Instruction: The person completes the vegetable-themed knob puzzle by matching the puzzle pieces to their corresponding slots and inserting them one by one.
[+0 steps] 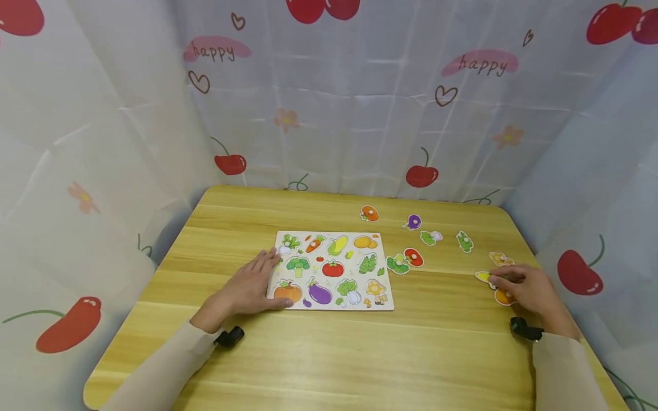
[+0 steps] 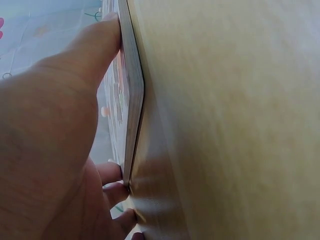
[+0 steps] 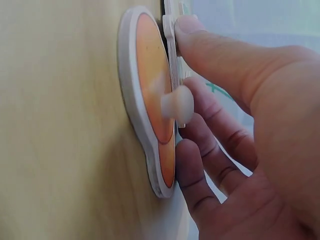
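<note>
A flat puzzle board [image 1: 389, 299] printed with vegetables lies on the table. My left hand [image 1: 249, 288] rests on its left side, fingers extended along the edge and thumb at the front corner; the left wrist view shows the thumb against the board's rim [image 2: 132, 95]. Far to the right, my right hand [image 1: 532, 291] pinches a yellow corn piece [image 1: 483, 277] between thumb and fingers, low over the table. An orange potato-like piece [image 1: 505, 297] lies beneath that hand, its pale knob [image 3: 179, 105] visible close up. Just beyond the fingers is a mushroom piece [image 1: 501, 260].
Between board and right hand lie a broccoli piece [image 1: 398, 264] touching the board's right edge, a tomato piece [image 1: 413, 257], a bok choy piece [image 1: 430, 237] and a leafy green piece [image 1: 465, 242]. Farther back are an eggplant piece [image 1: 413, 222] and a pumpkin piece [image 1: 369, 213]. Curtains [image 1: 339, 131] surround the table.
</note>
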{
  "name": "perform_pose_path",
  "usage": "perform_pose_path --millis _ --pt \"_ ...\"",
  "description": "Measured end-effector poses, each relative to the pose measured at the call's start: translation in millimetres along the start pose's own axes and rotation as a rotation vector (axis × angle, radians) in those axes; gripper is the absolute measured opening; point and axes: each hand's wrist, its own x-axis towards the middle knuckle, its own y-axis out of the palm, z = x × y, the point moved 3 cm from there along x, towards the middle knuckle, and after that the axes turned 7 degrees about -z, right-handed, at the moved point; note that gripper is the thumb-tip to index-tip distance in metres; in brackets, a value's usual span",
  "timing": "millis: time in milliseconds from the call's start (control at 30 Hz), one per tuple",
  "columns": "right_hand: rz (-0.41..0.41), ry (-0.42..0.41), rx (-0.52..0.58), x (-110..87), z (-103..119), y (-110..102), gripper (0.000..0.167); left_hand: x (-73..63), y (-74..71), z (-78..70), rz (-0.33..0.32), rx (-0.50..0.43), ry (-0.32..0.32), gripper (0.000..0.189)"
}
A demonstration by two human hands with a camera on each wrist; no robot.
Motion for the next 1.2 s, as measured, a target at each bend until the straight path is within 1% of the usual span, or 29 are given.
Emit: perform_pose_path --millis 200,367,567,733,833,967,1200 --pt "-0.04 -0.006 -0.06 2.9 4 1 0.03 0.7 -0.3 -0.7 -0.005 0.001 0.004 0.129" --pt "-0.06 0.001 -0.054 5.6 4 4 0.031 1.0 -0.2 -0.5 -0.001 0.0 0.003 0.129" --pt "-0.107 -0.024 -0.051 9.9 8 5 0.028 2.1 0.3 0.1 -0.004 0.0 0.001 0.13" --pt "-0.138 -0.044 -0.014 10.5 20 4 0.025 2.1 -0.1 0.0 -0.006 -0.001 0.002 0.13" --pt "-0.134 -0.037 0.011 10.8 28 7 0.028 2.0 -0.2 0.1 -0.008 0.003 0.005 0.13" --pt "-0.131 -0.033 0.007 11.1 36 15 0.031 2.0 0.6 0.6 -0.011 0.008 0.009 0.13" --pt "-0.163 -0.111 0.013 14.3 52 30 0.02 1.7 2.0 1.6 -0.006 0.003 0.0 0.13"
